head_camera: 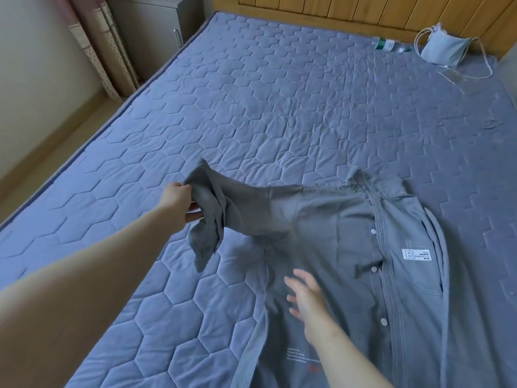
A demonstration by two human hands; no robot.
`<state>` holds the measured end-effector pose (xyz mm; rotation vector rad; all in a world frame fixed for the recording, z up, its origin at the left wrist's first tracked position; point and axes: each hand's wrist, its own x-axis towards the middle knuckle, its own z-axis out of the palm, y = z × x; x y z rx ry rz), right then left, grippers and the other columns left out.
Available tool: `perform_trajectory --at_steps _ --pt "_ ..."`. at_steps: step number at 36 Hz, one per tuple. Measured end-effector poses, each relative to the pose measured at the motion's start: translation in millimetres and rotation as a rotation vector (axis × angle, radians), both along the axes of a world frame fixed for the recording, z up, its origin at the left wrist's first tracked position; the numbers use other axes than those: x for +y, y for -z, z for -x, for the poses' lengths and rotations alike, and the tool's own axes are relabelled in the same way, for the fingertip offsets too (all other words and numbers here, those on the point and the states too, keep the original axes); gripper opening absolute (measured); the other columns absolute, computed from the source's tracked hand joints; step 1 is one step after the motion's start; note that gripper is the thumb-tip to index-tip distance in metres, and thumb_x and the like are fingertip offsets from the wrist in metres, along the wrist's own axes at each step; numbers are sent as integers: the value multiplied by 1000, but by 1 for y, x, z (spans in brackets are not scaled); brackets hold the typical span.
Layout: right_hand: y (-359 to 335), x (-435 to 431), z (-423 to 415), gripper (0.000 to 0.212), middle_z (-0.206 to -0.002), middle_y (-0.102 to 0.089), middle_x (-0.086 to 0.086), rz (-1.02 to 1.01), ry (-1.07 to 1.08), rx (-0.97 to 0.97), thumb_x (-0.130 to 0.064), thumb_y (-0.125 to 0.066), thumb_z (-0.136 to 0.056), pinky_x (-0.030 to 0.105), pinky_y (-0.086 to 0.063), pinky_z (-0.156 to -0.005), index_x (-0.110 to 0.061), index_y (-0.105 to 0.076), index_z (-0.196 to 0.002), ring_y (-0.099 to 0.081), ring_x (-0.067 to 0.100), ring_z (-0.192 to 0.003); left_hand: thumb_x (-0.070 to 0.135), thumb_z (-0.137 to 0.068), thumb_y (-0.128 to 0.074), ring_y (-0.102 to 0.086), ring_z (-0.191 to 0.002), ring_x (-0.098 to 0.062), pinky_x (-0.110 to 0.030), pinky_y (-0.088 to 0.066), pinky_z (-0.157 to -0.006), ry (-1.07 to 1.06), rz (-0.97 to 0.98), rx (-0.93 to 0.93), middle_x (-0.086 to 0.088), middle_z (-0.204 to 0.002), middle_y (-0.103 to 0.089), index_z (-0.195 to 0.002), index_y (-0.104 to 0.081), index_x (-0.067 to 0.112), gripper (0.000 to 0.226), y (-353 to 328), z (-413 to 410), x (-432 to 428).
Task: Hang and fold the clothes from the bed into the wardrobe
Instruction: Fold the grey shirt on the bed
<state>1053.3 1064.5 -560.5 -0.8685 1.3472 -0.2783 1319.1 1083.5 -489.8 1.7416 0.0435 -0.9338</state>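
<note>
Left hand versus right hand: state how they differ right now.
The left hand grips the grey shirt's sleeve, lifted off the bed; the right hand holds nothing. Left fingers curl round cloth; right fingers spread open over the shirt body. Both arms are bare.

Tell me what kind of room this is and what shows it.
Most likely a bedroom. A wide quilted mattress fills the view, with a wooden headboard at its far end and a small grey cabinet beside it. A grey shirt lies spread out on the mattress.
</note>
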Motion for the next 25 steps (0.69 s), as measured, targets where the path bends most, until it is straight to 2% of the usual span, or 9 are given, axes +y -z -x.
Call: perform_trajectory --at_steps 4,8,10,13,16,19,21,23,25 --pt "-7 -9 -9 44 -116 -52 -1 36 -111 -49 -15 -56 -90 22 -41 -72 -27 -46 -131 -51 12 -92 4 -99 -32 -60 -65 -24 -31 -52 -37 64 23 97 -12 -80 -58 -101 -47 5 15 -3 29 -11" --pt "-17 -26 -20 52 -120 -49 -1 141 -160 -99 0 -52 -89 28 -38 -89 -29 -44 -133 -48 13 -112 2 -98 -33 -62 -52 -22 -31 -53 -39 222 70 167 -12 -71 -57 -84 -47 7 20 -11 67 -29" --pt "-19 -35 -23 56 -118 -54 1 209 -160 -109 8 -43 -89 24 -43 -83 -29 -43 -131 -53 8 -105 4 -99 -34 -63 -45 -19 -30 -54 -42 344 99 196 -11 -68 -59 -82 -46 8 21 -16 86 -37" --pt "-23 -53 -18 52 -107 -62 -6 152 -93 -211 9 -33 -94 11 -47 -60 -28 -41 -130 -58 -1 -81 6 -99 -37 -65 -49 -16 -31 -57 -48 555 153 225 -4 -62 -63 -84 -49 9 19 -22 109 -47" --pt "-26 -70 -1 54 -124 -59 1 105 -54 -297 11 -32 -93 10 -47 -51 -22 -40 -135 -57 8 -88 7 -97 -40 -65 -53 -14 -32 -58 -54 793 141 176 2 -60 -65 -83 -53 10 20 -24 128 -56" --pt "-27 -82 20 58 -125 -59 7 124 -91 -254 19 -27 -81 16 -45 -62 -17 -51 -120 -59 19 -104 8 -96 -42 -63 -53 -10 -34 -57 -64 921 106 102 7 -58 -64 -82 -55 13 20 -23 143 -65" --pt "-25 -90 32 54 -113 -61 3 155 -102 -217 18 -30 -81 15 -45 -61 -20 -52 -112 -60 14 -96 9 -95 -43 -63 -56 -8 -33 -56 -68 979 95 73 8 -62 -66 -84 -58 16 20 -23 152 -70" --pt "-23 -96 43 54 -106 -61 -4 164 -81 -235 14 -34 -85 14 -49 -59 -26 -46 -120 -60 8 -88 8 -95 -43 -64 -62 -10 -35 -55 -74 1032 91 74 5 -67 -67 -85 -59 17 22 -23 163 -75" --pt "-18 -102 54 52 -104 -63 -7 164 -99 -246 6 -40 -90 17 -50 -65 -30 -43 -126 -61 7 -88 7 -95 -42 -62 -73 -19 -42 -52 -86 1084 89 85 -6 -80 -66 -86 -57 12 18 -22 175 -79"
